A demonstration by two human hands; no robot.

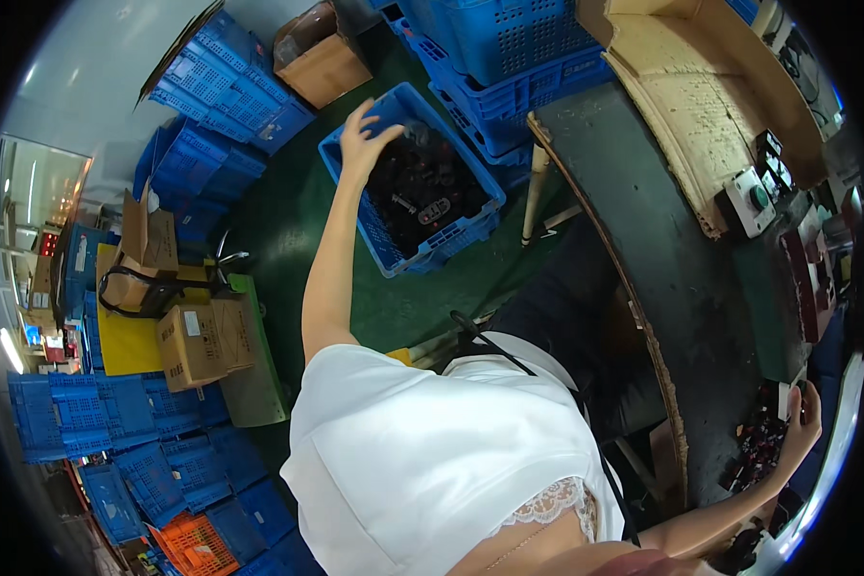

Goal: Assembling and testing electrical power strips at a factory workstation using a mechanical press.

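At eleven o'clock the left hand (361,146), fingers spread, hangs over jumbled dark parts (411,180) in the blue perforated crate (470,230) at twelve, where tangling could spoil a pinch, while the right hand (801,427), grip unclear, is beside small dark pieces (756,437) at four.

A cut-open cardboard box (686,106) lies at the upper end of the tabletop (634,163); beside it stands 1 green-buttoned control box (751,204). 1 orange crate (197,544) sits among stacked blue crates (168,480).
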